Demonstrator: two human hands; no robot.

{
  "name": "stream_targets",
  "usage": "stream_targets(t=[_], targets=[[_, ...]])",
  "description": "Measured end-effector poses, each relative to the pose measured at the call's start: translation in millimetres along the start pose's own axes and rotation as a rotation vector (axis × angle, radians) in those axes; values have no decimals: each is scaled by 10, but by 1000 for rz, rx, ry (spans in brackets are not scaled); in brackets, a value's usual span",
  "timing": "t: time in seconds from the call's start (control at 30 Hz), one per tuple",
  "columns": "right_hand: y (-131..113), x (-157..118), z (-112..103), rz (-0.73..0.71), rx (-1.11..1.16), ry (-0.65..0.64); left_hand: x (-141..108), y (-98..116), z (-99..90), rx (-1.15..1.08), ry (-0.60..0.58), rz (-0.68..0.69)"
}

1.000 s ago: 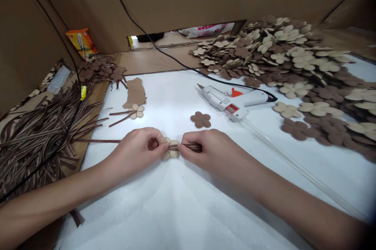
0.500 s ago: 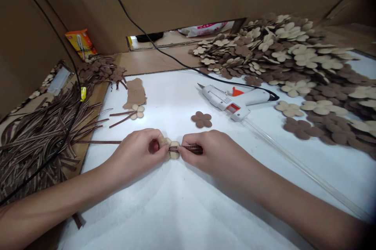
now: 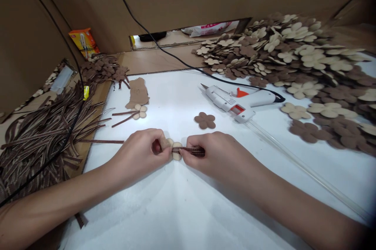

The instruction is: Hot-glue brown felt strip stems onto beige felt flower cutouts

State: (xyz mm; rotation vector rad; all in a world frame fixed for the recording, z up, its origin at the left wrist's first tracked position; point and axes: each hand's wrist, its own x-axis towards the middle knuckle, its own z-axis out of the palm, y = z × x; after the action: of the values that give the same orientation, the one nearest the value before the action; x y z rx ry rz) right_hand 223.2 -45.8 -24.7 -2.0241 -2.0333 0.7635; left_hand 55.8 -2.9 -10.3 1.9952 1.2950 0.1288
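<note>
Between my hands is a cream fabric flower (image 3: 176, 155), partly covered by my fingers. My left hand (image 3: 147, 148) pinches its left side with thumb and forefinger. A brown stitched ribbon (image 3: 192, 150) crosses the flower, and my right hand (image 3: 208, 150) is closed on it, thumb near the petals. Just beyond my right hand lies a brown fabric flower (image 3: 205, 120). Another cream flower (image 3: 140, 111) with two ribbon ends rests farther left, against a torn piece of cardboard (image 3: 138, 93).
A white glue gun (image 3: 235, 103) lies at right, its clear glue stick (image 3: 293, 158) reaching toward my right forearm. Its black cable (image 3: 176, 60) crosses the back. Brown and cream flowers (image 3: 293, 54) are heaped back right; loose ribbons (image 3: 44, 140) pile up at left.
Both hands keep their grip on the flower and ribbon almost unchanged. The whole scene has shifted slightly to the right in view.
</note>
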Motion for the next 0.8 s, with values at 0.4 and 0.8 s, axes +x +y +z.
stream_targets(t=[0.4,0.8], targets=[[122,-40,-130,-75,50,-183,51,-176,75,-133,42,85],[238,-29,-92,21,287,-389,57,-155,32,-81,16,113]])
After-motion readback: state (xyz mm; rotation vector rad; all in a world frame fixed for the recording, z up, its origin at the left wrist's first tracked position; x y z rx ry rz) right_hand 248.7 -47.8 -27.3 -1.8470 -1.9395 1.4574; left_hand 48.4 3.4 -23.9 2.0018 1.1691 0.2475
